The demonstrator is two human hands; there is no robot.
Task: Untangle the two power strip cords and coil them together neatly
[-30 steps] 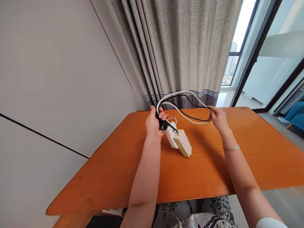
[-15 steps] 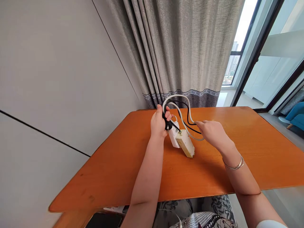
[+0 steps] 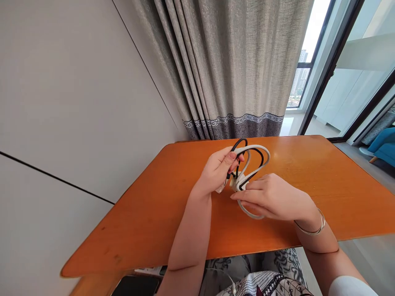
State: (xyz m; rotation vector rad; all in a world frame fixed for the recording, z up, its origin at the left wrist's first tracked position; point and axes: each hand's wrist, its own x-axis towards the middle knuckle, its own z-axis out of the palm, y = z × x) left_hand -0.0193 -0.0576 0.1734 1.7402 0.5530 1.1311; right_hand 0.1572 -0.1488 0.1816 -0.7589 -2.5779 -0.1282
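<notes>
My left hand (image 3: 219, 167) is closed, thumb on top, round a bundle of a white cable (image 3: 266, 153) and a black cable (image 3: 240, 141). The cables rise in loops to the right of the thumb. My right hand (image 3: 276, 196) is palm down, fingers closed against the lower strands, with a white loop hanging below them. Between the hands, a cream adapter block (image 3: 233, 181) shows in part behind the cables. A piece of a white block (image 3: 220, 188) peeks out under my left hand. The black plug is hidden by my left hand.
An orange-brown wooden table (image 3: 148, 213) spreads under both hands. A grey curtain (image 3: 243, 61) hangs behind it, with a pale wall (image 3: 61, 102) at the left. Beyond the table at the right stand a glass door and a blue chair (image 3: 382, 146). A dark flat object (image 3: 135, 285) lies below the table's front edge.
My right hand has come left and nearer to me, bringing its cable strands down beside my left hand. The loops are smaller, and the two blocks are now mostly covered.
</notes>
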